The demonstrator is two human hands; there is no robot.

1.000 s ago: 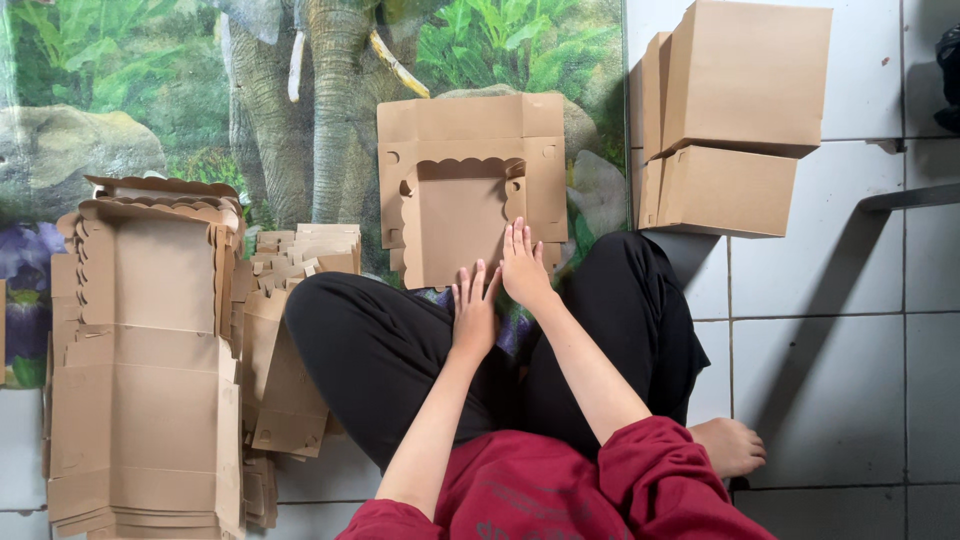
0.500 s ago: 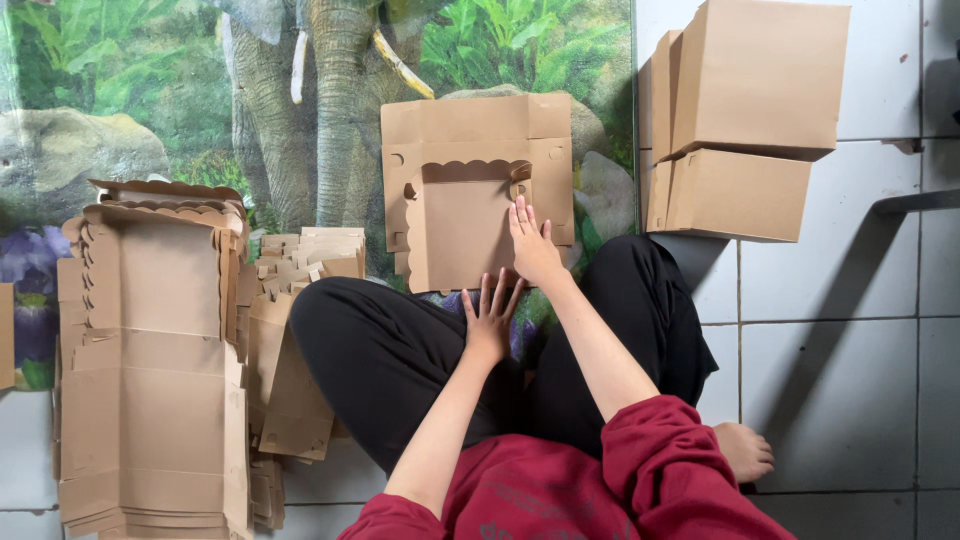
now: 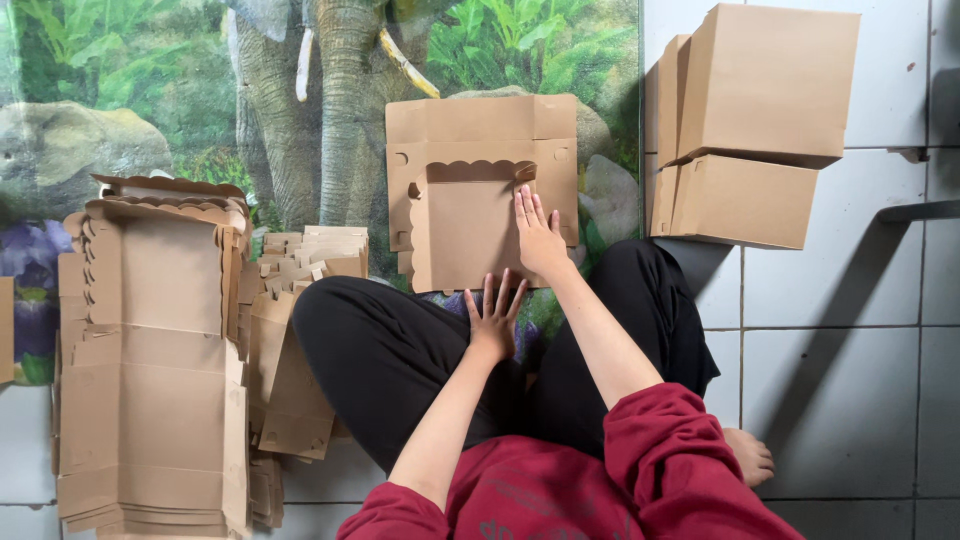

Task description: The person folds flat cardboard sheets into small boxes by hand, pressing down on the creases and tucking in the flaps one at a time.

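Observation:
A flat brown cardboard box blank (image 3: 470, 190) with scalloped cut edges lies on the floor in front of my crossed legs. My right hand (image 3: 540, 235) presses flat on its right part, fingers together and stretched toward the top. My left hand (image 3: 493, 320) rests with fingers spread on my black trouser leg, just below the near edge of the blank. Neither hand grips anything. I wear red sleeves.
A tall stack of unfolded cardboard blanks (image 3: 150, 360) lies at my left, with smaller cut pieces (image 3: 300, 330) beside it. Assembled brown boxes (image 3: 750, 130) stand stacked at the upper right on white tiles. A jungle-and-elephant printed mat (image 3: 300, 100) covers the floor ahead.
My right hand has slid further up onto the cardboard blank. My left hand has spread its fingers and stayed on my leg.

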